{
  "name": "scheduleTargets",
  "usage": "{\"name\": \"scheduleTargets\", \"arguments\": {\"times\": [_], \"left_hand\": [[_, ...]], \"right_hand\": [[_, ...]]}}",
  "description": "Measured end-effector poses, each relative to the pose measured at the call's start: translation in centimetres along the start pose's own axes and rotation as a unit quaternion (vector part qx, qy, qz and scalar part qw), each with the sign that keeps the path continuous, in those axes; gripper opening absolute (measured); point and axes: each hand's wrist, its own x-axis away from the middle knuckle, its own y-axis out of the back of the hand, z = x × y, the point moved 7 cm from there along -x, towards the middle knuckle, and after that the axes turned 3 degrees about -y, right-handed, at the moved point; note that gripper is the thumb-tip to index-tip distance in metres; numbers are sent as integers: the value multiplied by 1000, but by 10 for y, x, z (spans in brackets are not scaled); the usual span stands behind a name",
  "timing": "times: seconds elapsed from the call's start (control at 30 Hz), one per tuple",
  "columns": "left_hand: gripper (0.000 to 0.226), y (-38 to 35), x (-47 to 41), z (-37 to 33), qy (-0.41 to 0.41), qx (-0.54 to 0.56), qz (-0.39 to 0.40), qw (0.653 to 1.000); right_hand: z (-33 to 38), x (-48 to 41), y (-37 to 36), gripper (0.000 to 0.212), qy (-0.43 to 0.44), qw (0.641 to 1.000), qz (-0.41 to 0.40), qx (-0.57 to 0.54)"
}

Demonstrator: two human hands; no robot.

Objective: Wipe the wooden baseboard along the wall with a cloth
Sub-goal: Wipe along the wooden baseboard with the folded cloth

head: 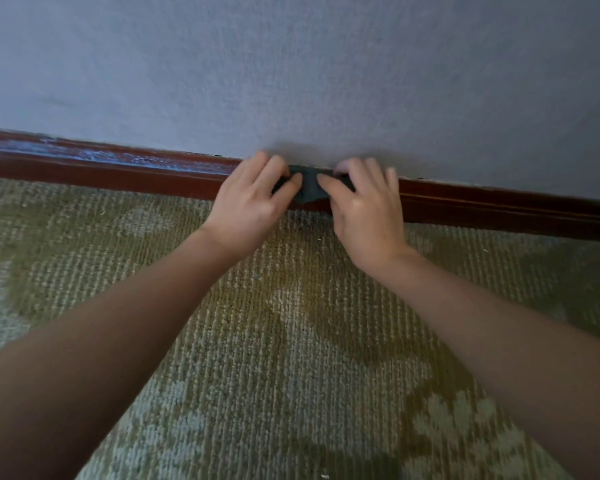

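Head view: dark grey-green cloth (308,188) lay bunched against the reddish-brown wooden baseboard (118,174) at the foot of the pale wall (291,64), just above the patterned carpet (291,341). Left hand (253,209) gripped the cloth's left end, thumb across its front and fingers curled over the top. Right hand (364,209) gripped the right end likewise. The baseboard's top ledge to the left showed pale dust or glare; cannot tell which.

Judgement: cloth soft, light, easily crumpled; best held at both ends as here, pressed flat. Baseboard rigid, fixed.
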Motion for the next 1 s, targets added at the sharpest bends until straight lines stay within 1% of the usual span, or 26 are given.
{"name": "scheduleTargets", "arguments": {"times": [0.1, 0.2, 0.33, 0.53, 0.63, 0.73, 0.83, 0.9, 1.0], "left_hand": [[11, -5, 2, 0, 1, 7, 23, 1000], [11, -7, 2, 1, 34, 36, 29, 998], [12, -1, -1, 1, 46, 52, 31, 997], [20, 4, -4, 0, 15, 19, 32, 999], [21, -1, -1, 0, 8, 22, 43, 999], [17, -4, -2, -1, 37, 39, 50, 997], [18, -3, -9, -2, 72, 62, 39, 995], [21, -3, -12, -7, 57, 55, 32, 996], [21, -6, -18, -17, -3, 29, 35, 999]], "right_hand": [[2, 5, -7, 29, 27, 999, 18, 27], [2, 6, -9, 31, 15, 999, 28, 17], [3, 2, -6, 31, 1, 999, 40, 14], [3, -2, 0, 31, 12, 999, 28, 30], [4, 3, -7, 31, 23, 998, 33, 49], [3, 4, -10, 29, 21, 998, 30, 46], [4, 2, -10, 26, 18, 998, 34, 45], [1, 3, -9, 27, 27, 997, 41, 56], [-10, 9, -4, 31, 45, 995, 45, 81]]}}
